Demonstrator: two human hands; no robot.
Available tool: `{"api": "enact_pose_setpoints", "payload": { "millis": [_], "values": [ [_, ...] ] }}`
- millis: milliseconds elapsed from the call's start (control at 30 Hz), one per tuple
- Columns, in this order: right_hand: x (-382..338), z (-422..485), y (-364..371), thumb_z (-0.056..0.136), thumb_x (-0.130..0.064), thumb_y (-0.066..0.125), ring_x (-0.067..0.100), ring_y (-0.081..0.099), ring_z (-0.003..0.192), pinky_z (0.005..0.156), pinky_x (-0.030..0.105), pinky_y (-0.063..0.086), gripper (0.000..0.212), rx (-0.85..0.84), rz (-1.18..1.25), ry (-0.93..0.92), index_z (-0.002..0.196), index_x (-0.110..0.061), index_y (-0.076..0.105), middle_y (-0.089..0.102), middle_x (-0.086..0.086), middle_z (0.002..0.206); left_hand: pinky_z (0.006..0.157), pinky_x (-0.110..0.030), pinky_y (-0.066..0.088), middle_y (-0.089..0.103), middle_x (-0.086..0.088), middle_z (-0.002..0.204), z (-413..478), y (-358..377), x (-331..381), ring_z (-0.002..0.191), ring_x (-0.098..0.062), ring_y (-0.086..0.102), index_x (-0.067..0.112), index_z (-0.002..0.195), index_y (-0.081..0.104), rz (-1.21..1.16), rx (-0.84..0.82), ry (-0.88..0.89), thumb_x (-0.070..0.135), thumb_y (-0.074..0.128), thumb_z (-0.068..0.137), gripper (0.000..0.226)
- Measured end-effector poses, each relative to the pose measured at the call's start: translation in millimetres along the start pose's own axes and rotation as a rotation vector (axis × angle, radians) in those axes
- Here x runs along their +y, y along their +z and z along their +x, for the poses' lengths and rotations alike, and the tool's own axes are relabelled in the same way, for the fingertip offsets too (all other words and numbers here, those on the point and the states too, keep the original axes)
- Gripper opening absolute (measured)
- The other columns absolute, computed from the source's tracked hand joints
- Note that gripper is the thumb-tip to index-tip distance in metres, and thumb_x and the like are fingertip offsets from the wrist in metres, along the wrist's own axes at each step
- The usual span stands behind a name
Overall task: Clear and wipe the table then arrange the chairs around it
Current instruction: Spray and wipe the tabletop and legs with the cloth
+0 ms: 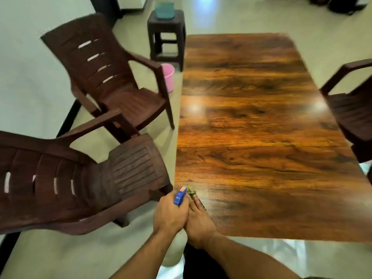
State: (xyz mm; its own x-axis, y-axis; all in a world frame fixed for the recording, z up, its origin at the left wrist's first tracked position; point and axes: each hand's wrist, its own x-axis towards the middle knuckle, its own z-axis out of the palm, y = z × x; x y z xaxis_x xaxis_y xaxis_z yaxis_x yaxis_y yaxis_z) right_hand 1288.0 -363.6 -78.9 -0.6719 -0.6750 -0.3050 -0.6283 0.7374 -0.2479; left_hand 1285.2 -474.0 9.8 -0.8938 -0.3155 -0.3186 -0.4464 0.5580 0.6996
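A glossy wooden table (251,127) fills the middle and right of the view. At its near left corner my left hand (171,214) grips a blue spray bottle (179,196) by its trigger head. Right beside it my right hand (199,220) presses a greenish cloth (191,191) onto the tabletop; the cloth is mostly hidden under my fingers. Two dark brown plastic chairs stand left of the table, one near (76,178) and one farther back (112,81). A third chair (350,105) stands at the right edge.
A dark plastic stool (167,37) with a teal container (164,10) on top stands past the table's far left corner. A pink bucket (168,77) sits on the floor beside it. A pale wall runs along the left.
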Motion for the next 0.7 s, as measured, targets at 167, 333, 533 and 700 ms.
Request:
{"api": "enact_pose_setpoints", "payload": {
  "millis": [167, 333, 533, 700],
  "values": [
    [30.4, -62.5, 7.6, 0.094, -0.025, 0.038, 0.028, 0.001, 0.152, 0.123, 0.049, -0.013, 0.067, -0.009, -0.216, 0.023, 0.157, -0.012, 0.023, 0.017, 0.012, 0.165, 0.078, -0.039, 0.056, 0.074, 0.004, 0.094, -62.4, 27.4, -17.3, 0.087, -0.019, 0.068, 0.029, 0.103, 0.071, 0.045, -0.09, 0.052, 0.06, 0.049, 0.082, 0.043],
    [93.0, -154.5, 14.0, 0.067, -0.001, 0.037, 0.023, 0.022, 0.146, 0.119, 0.037, 0.005, 0.081, 0.076, -0.14, 0.449, 0.147, -0.011, 0.045, 0.05, 0.015, 0.149, 0.061, -0.034, 0.047, 0.058, 0.002, 0.066, -118.6, 46.0, -29.4, 0.064, -0.017, 0.057, 0.026, 0.069, 0.054, 0.026, -0.122, 0.038, 0.054, 0.052, 0.087, 0.033],
    [110.2, -225.8, 24.5, 0.095, -0.01, 0.044, 0.034, -0.017, 0.152, 0.123, 0.042, 0.004, 0.085, 0.081, 0.258, 1.163, 0.157, -0.009, -0.014, -0.021, 0.016, 0.164, 0.06, -0.029, 0.046, 0.061, 0.001, 0.065, -157.9, 70.7, -32.8, 0.064, -0.014, 0.059, 0.021, 0.072, 0.055, 0.069, -0.165, 0.078, 0.049, 0.056, 0.094, 0.036],
    [87.0, -223.3, 42.9, 0.085, 0.001, 0.053, 0.033, 0.001, 0.153, 0.124, 0.039, 0.014, 0.091, 0.431, 0.679, 1.244, 0.159, -0.01, 0.002, -0.005, 0.015, 0.166, 0.068, -0.028, 0.049, 0.064, 0.001, 0.072, -163.1, 107.2, -33.4, 0.071, -0.016, 0.061, 0.021, 0.077, 0.056, 0.134, -0.229, 0.085, 0.054, 0.055, 0.091, 0.035]
  ]
}}
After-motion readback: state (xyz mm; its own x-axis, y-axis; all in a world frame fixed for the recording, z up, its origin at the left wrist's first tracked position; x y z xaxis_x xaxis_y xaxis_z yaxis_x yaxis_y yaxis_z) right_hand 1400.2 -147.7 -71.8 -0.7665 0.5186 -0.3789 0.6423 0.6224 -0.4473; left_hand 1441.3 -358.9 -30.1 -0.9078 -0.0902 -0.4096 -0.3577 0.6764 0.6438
